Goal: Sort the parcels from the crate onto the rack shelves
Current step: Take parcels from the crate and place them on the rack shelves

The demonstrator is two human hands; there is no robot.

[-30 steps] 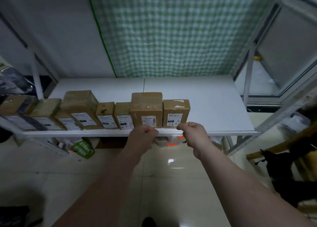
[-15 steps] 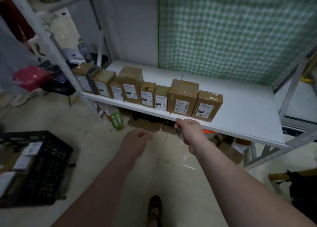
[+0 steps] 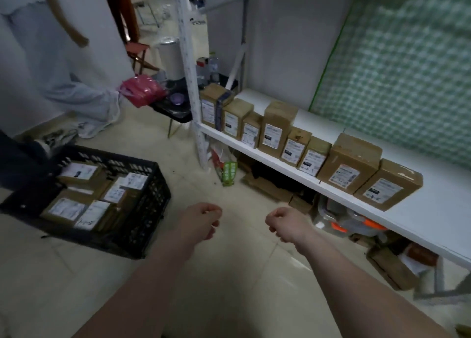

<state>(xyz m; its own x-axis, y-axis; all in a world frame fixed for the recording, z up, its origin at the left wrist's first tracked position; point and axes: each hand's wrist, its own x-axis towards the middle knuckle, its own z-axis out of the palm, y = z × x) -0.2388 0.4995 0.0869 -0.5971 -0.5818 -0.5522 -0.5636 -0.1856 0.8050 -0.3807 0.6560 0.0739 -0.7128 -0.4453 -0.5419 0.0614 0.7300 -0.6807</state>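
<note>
A black plastic crate (image 3: 150,200) stands on the floor at the left and holds several brown parcels (image 3: 76,207) with white labels. On the white rack shelf (image 3: 438,217) at the right, a row of several brown parcels (image 3: 350,168) stands upright along the front edge, labels facing out. My left hand (image 3: 201,223) and my right hand (image 3: 285,224) hang over the floor between crate and shelf, both loosely curled and holding nothing.
A white rack post (image 3: 190,75) rises between crate and shelf. Under the shelf lie flattened cardboard (image 3: 267,184), a green packet (image 3: 229,172) and an orange-trimmed container (image 3: 354,225). Another person's legs in light trousers (image 3: 76,92) stand at the far left, beside a small black table (image 3: 173,108).
The view has swung left from the shelf toward the crate. Both hands have left the shelf's front edge and dropped over the floor; the right hand let go last.
</note>
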